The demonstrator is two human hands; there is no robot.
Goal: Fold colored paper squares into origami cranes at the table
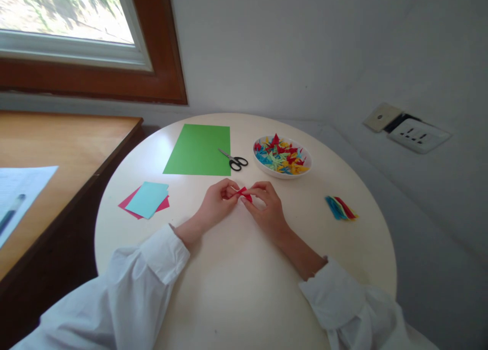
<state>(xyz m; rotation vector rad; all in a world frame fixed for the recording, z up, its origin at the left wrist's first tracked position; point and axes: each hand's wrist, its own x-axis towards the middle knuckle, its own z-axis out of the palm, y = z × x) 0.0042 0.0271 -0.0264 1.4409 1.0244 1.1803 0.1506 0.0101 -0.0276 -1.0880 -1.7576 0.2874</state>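
Observation:
Between my two hands is a small piece of folded red paper, partly covered by fingertips. My left hand pinches its left side. From the right, my right hand grips it between thumb and fingers. Just beyond them, black-handled scissors lie partly over a green sheet of paper. A white bowl full of small folded paper cranes in red, blue, yellow and pale green stands behind my right hand.
Light blue paper squares lie over red ones at the left. Narrow folded paper pieces are fanned out at the right. All rest on a round white table. Left of it, a wooden desk carries a printed sheet and a pen.

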